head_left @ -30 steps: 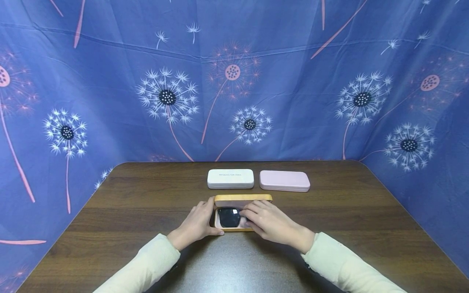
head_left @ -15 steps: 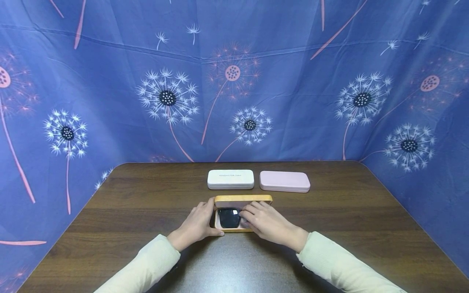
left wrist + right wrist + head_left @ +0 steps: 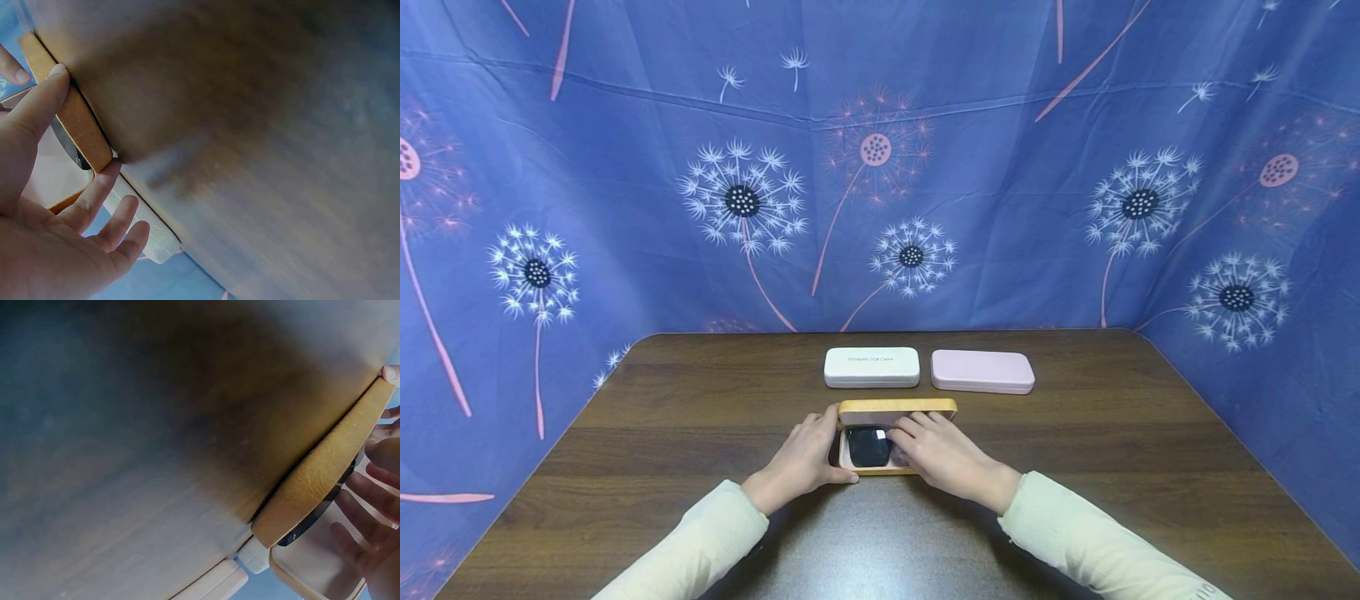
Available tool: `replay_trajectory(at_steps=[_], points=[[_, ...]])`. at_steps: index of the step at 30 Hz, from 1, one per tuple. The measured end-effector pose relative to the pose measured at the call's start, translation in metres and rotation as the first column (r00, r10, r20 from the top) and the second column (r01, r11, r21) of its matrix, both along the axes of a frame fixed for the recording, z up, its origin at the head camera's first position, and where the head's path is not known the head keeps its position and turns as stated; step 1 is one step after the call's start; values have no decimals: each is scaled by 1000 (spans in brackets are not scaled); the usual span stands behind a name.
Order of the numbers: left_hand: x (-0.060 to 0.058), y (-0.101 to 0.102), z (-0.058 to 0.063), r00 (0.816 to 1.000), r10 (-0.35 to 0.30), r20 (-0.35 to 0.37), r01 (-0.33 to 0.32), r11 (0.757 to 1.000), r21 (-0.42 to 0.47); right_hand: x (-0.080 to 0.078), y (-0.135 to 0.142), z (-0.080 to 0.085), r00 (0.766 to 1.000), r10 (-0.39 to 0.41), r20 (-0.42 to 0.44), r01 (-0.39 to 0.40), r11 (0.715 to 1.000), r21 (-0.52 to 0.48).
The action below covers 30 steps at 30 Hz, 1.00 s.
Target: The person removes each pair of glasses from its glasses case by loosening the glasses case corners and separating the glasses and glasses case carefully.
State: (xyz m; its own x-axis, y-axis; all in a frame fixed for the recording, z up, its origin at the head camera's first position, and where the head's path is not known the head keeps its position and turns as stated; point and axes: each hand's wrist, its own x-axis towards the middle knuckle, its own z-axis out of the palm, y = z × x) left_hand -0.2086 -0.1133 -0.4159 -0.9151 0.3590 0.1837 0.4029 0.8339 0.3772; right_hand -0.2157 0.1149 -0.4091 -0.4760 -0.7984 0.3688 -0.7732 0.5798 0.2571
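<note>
An open orange glasses case (image 3: 898, 406) with a pale lining lies on the table near the middle. Inside it are dark sunglasses (image 3: 869, 447); the left lens shows, and the right part is hidden under fingers. My left hand (image 3: 802, 454) holds the case's left end, thumb at the front edge and fingers along the side. In the left wrist view, the thumb of the left hand (image 3: 47, 187) presses on the orange front wall. My right hand (image 3: 946, 457) reaches into the case, thumb and forefinger together at the middle of the sunglasses. Its other fingers (image 3: 365, 512) spread toward the raised lid.
Behind the open case lie a closed white glasses case (image 3: 872, 367) with lettering and a closed pink glasses case (image 3: 982, 372), side by side. The brown wooden table (image 3: 700, 383) ends at a blue dandelion-print cloth (image 3: 1000, 167).
My right hand has shifted slightly left over the sunglasses, and its forearm has come in a little. My left hand, the open case and the two closed cases look unchanged.
</note>
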Motion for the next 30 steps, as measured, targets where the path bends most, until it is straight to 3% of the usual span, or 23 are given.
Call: replay_trajectory(at_steps=[30], points=[[1,1,1,1000,5,21,-5,1000,20,-4,-10,-4,995,-83,-58,87,993,74]])
